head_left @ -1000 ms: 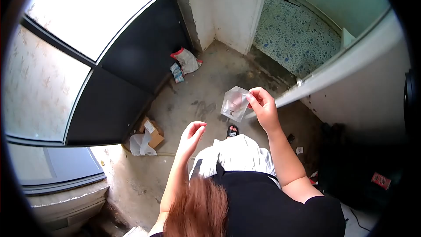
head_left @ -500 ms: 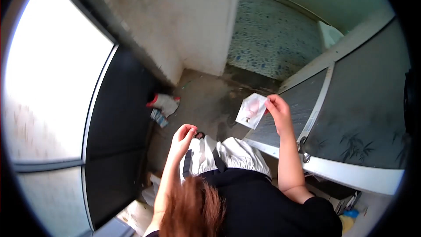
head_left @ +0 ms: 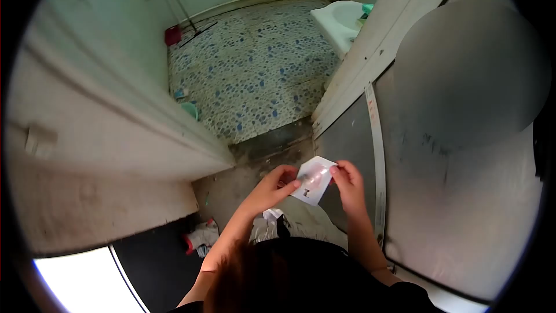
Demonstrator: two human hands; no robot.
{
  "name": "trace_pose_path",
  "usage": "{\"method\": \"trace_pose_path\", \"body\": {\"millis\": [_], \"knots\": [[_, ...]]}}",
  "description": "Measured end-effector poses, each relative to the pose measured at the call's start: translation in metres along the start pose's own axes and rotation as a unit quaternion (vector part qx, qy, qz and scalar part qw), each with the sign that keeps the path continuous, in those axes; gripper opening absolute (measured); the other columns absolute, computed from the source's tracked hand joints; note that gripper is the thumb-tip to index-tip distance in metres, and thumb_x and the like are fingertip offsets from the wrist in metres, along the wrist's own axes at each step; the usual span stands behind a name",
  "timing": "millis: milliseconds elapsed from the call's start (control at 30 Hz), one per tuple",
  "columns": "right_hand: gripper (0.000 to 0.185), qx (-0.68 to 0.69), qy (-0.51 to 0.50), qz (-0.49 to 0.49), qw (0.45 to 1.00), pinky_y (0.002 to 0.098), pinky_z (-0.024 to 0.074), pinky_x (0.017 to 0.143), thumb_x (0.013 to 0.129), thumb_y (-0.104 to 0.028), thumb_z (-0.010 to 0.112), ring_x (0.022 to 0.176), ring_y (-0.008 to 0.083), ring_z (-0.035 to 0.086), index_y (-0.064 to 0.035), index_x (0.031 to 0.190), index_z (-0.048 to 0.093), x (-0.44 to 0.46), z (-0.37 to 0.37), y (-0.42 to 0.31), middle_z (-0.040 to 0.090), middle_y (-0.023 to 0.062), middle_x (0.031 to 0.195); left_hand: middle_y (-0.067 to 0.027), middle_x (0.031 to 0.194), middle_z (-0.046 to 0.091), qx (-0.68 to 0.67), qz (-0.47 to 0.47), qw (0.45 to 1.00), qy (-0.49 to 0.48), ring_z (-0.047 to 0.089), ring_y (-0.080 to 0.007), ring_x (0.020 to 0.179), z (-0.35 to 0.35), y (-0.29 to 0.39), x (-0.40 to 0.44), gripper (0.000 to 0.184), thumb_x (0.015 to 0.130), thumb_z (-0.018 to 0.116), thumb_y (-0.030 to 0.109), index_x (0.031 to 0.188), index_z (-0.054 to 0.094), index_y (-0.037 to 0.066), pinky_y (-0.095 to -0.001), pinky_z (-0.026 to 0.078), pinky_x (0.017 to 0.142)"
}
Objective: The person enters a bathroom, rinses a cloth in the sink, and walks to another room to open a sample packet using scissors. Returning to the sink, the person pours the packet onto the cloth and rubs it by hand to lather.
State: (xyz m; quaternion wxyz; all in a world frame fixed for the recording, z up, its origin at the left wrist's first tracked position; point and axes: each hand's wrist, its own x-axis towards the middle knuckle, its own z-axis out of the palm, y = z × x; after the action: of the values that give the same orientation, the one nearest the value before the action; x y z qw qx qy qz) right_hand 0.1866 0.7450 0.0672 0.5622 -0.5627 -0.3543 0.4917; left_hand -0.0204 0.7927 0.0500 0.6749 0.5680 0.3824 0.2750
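A flat white packet (head_left: 313,182) with a pinkish print and a small dark mark is held in front of my body, tilted. My right hand (head_left: 349,186) pinches its upper right edge between thumb and fingers. At the opposite edge, my left hand (head_left: 270,190) grips it with the thumb on the near face and the fingers curled partly out of sight. What is inside the packet cannot be made out.
Ahead, a doorway leads to a blue-pebbled floor (head_left: 255,75) with a white washbasin (head_left: 339,20), a red dustpan (head_left: 173,35) and a green basin (head_left: 189,110). A door with grey panels (head_left: 457,156) stands at right. Crumpled bags (head_left: 202,236) lie at lower left.
My view has turned left toward the doorway. My left hand, apart from the packet before, has come over and taken hold of its left edge. My right hand still grips it.
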Motion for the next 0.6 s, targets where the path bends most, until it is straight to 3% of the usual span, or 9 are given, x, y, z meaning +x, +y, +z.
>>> {"method": "trace_pose_path", "body": {"millis": [200,400,500,600], "knots": [[0.01,0.01,-0.06,-0.029,0.998,0.0201,0.0443,0.063,0.088,-0.01,0.056,0.071,0.0054,0.053,-0.0016,0.094,0.056,0.144,0.049,-0.049,0.057,0.0001,0.08,-0.0057,0.102,0.059,0.014,0.061,0.998,-0.027,0.054,-0.011,0.092,-0.062,0.046,0.126,0.052,0.074,0.072,0.024,0.115,0.051,0.0,-0.0276,0.045,0.08],[0.009,0.061,-0.069,-0.024,0.995,0.0201,0.0442,0.062,0.089,-0.009,0.055,0.071,0.0053,0.053,-0.0025,0.094,0.055,0.268,0.113,-0.1,0.057,-0.0009,0.081,-0.0021,0.098,0.062,-0.06,-0.069,0.995,-0.037,0.056,-0.0088,0.087,-0.146,0.118,0.215,0.036,0.077,0.071,0.018,0.106,0.058,0.001,-0.0262,0.046,0.077],[0.013,0.068,-0.054,-0.034,0.996,0.0208,0.044,0.06,0.088,-0.009,0.057,0.07,0.0068,0.054,-0.0017,0.098,0.054,0.322,0.128,-0.131,0.058,0.0007,0.082,-0.0012,0.096,0.062,-0.074,-0.015,0.996,-0.054,0.057,-0.0083,0.086,-0.18,0.15,0.273,0.035,0.076,0.072,0.016,0.106,0.058,0.002,-0.0255,0.046,0.077],[0.018,0.075,-0.083,-0.015,0.994,0.0209,0.0434,0.058,0.087,-0.008,0.058,0.067,0.008,0.053,-0.0009,0.102,0.051,0.364,0.141,-0.16,0.059,0.0032,0.088,-0.0022,0.097,0.062,-0.079,-0.025,0.995,-0.054,0.057,-0.0097,0.087,-0.206,0.19,0.322,0.038,0.076,0.073,0.018,0.107,0.057,0.002,-0.0264,0.047,0.077]]}}
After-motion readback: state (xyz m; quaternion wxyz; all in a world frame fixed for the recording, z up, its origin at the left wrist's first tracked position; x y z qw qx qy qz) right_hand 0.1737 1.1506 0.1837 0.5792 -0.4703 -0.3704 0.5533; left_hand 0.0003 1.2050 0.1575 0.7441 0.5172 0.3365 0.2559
